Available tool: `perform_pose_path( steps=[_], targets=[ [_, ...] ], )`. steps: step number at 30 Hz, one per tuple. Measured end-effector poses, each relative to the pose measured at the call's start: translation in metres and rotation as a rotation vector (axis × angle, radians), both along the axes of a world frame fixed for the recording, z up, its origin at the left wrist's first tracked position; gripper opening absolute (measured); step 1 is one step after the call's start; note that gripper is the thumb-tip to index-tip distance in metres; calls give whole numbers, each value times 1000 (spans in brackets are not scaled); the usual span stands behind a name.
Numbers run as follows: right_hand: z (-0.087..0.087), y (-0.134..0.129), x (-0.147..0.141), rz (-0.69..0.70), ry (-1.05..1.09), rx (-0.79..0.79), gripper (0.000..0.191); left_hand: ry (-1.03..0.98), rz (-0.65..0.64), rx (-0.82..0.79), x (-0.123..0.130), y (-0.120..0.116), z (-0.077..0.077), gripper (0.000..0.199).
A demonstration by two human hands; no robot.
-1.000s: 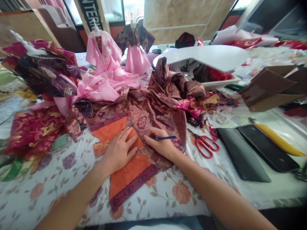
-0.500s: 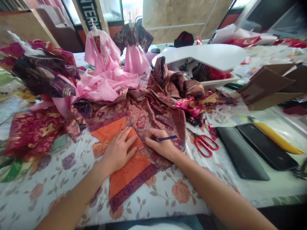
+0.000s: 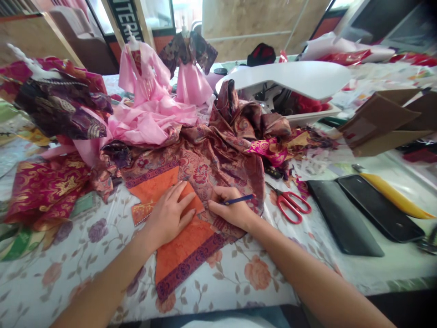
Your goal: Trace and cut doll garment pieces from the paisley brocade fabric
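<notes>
An orange fabric piece with purple patterned borders [image 3: 186,241] lies over a brown-red paisley brocade [image 3: 221,159]. My left hand [image 3: 172,212] rests flat on the orange piece, fingers spread. Just to its right, my right hand [image 3: 228,207] is closed round a dark blue pencil [image 3: 241,199], its fingers over the brocade beside the orange edge. The pencil slants up to the right; its tip is hidden by the hand. Red-handled scissors [image 3: 292,206] lie right of the brocade, touched by neither hand.
A black case [image 3: 344,218], a black phone-like object [image 3: 380,207] and a yellow object [image 3: 398,196] lie right. Pink dresses on small forms [image 3: 143,73] stand behind, magenta-gold fabric [image 3: 48,189] lies left. A white bin [image 3: 307,119] and cardboard box [image 3: 385,118] are at the back right.
My right hand has shifted very slightly with the pencil, whose rear end points a little more upward. My left hand and the orange fabric have stayed in place.
</notes>
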State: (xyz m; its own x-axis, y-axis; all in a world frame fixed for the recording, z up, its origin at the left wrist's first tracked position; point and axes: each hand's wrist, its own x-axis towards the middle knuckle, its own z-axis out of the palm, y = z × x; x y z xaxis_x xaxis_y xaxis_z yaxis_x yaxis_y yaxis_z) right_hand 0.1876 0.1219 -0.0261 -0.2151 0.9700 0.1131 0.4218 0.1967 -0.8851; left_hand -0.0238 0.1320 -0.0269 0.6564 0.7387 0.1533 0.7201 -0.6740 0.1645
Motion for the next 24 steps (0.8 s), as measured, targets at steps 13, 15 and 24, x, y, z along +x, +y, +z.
perform_pose_path(
  steps=[13, 15, 24],
  targets=[
    [1, -5, 5, 44, -13, 2, 20, -21, 5, -17, 0, 0, 0, 42],
    [0, -5, 5, 49, -10, 2, 22, -14, 4, -13, 1, 0, 0, 42],
    [1, -4, 6, 44, -16, 15, 21, 6, 7, -10, 1, -1, 1, 42]
  ],
)
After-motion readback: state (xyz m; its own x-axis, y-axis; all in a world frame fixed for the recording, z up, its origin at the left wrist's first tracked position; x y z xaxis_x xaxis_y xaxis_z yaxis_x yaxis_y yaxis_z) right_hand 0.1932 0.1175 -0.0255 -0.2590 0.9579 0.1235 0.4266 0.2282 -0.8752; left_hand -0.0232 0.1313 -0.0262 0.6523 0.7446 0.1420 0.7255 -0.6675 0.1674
